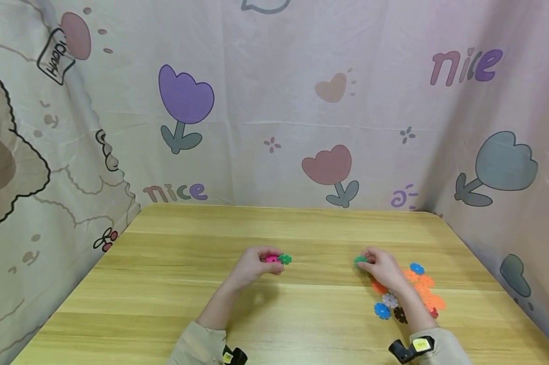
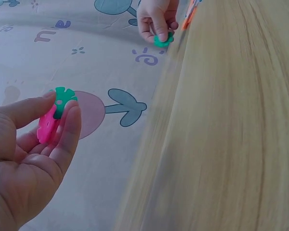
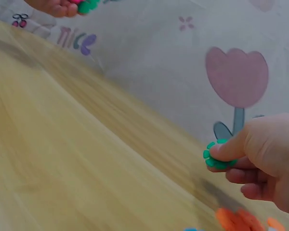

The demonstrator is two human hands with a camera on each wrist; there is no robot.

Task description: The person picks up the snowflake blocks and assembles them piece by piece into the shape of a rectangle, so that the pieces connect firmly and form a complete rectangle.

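Now, left to right: pinched in the left hand, a pink piece touching a green disc; well apart, pinched just as narrowly in the right hand, another green disc; beneath and beside the right forearm, on the table, discs, mostly orange.

Head view: from high up, farthest back, looks forward and down over yellow-brown wooden table to pale flower-print cloth. Left wrist view: close to bare left hand, turned nearly sideways, faces bare right hand. Right wrist view: close to right hand, slanted, left hand in top corner. All views share both hands.
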